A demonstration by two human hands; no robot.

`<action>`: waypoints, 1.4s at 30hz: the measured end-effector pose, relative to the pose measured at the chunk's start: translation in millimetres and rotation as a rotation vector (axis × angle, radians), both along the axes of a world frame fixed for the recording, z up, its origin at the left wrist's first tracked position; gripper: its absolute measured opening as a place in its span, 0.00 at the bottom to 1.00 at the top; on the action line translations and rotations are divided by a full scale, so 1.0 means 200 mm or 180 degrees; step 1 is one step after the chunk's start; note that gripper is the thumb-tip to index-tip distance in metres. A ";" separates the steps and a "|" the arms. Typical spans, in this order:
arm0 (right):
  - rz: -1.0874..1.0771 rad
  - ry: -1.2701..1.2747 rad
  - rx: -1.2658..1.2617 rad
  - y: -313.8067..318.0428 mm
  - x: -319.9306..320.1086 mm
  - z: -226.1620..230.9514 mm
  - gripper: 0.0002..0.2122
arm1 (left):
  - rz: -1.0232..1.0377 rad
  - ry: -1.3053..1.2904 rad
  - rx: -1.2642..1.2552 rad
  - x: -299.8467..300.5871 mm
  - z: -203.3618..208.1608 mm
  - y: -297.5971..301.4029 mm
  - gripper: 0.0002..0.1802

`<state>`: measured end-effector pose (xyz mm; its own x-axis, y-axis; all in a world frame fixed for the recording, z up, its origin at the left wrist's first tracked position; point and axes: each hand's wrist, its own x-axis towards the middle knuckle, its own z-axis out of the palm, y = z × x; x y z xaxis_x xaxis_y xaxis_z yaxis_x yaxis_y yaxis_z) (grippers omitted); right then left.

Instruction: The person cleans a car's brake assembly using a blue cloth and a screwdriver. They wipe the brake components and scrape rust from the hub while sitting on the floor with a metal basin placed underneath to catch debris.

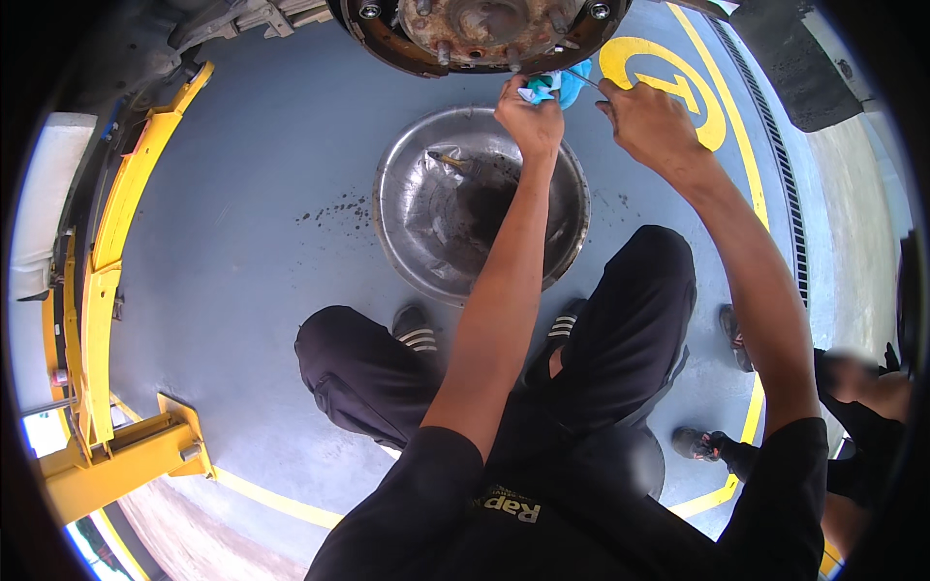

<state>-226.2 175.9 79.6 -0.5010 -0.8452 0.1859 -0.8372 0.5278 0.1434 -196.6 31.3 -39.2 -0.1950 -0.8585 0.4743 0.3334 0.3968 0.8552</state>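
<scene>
Above my hands is a drum brake assembly [484,34] with a rusty hub, protruding studs and curved brake shoes. My left hand [531,116] is closed around a crumpled blue-and-white cloth [542,89], just under the assembly's lower edge. To its right, my right hand [651,121] grips a thin metal rod-like tool [582,77], which points left toward the cloth and the brake's underside. Its handle end is hidden in my fingers. Below the brake, a round metal basin [389,184] rests on the floor, holding dark liquid and a brush [450,161].
A yellow lift arm and post [107,281] stand at the left. Dark drips [334,208] spot the grey floor beside the basin. Another person [862,407] is at the right edge, with shoes near my right side. A floor grate [775,145] runs along the right.
</scene>
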 end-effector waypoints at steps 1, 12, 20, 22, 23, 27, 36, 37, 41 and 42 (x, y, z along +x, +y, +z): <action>-0.0156 0.0137 0.0117 0.05 0.02 0.07 0.14 | -0.0332 -0.0205 0.0066 -0.01 0.03 0.01 0.10; -0.0551 -0.1444 -0.2129 0.51 0.22 0.53 0.16 | -0.0786 -0.1191 0.0333 1.09 0.72 -0.66 0.11; 0.0612 -0.0151 -0.1948 0.18 0.27 0.91 0.13 | -0.0200 -0.2114 -0.3081 0.43 1.72 -0.66 0.21; 0.0616 0.0236 -0.1859 0.10 0.22 0.93 0.13 | -0.0001 -0.2256 -0.3545 0.34 1.77 -0.68 0.25; 0.0682 0.0489 -0.1852 0.06 0.18 0.93 0.13 | -0.0071 -0.2228 -0.3543 0.33 1.77 -0.68 0.26; 0.0749 0.0891 -0.1824 -0.03 0.03 0.92 0.12 | -0.0171 -0.1960 -0.3642 0.28 1.74 -0.70 0.26; 0.0831 0.0474 -0.1714 -0.08 -0.13 0.86 0.14 | -0.0300 -0.1608 -0.4420 0.21 1.67 -0.71 0.13; 0.0708 0.0276 -0.1760 -0.04 -0.14 0.84 0.15 | -0.0249 -0.1506 -0.4643 0.17 1.68 -0.67 0.12; 0.0308 -0.0288 -0.2065 0.16 -0.24 0.63 0.16 | -0.0672 -0.2066 -0.4829 0.03 1.78 -0.31 0.13; 0.0088 -0.0632 -0.2026 0.17 -0.20 0.59 0.15 | -0.0664 -0.1674 -0.5316 -0.02 1.75 -0.34 0.12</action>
<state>-265.7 208.9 196.7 -0.5569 -0.6140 0.5594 -0.8300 0.4365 -0.3473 -200.3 -36.3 310.9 -0.6352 0.4911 0.5961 0.3358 0.8707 -0.3594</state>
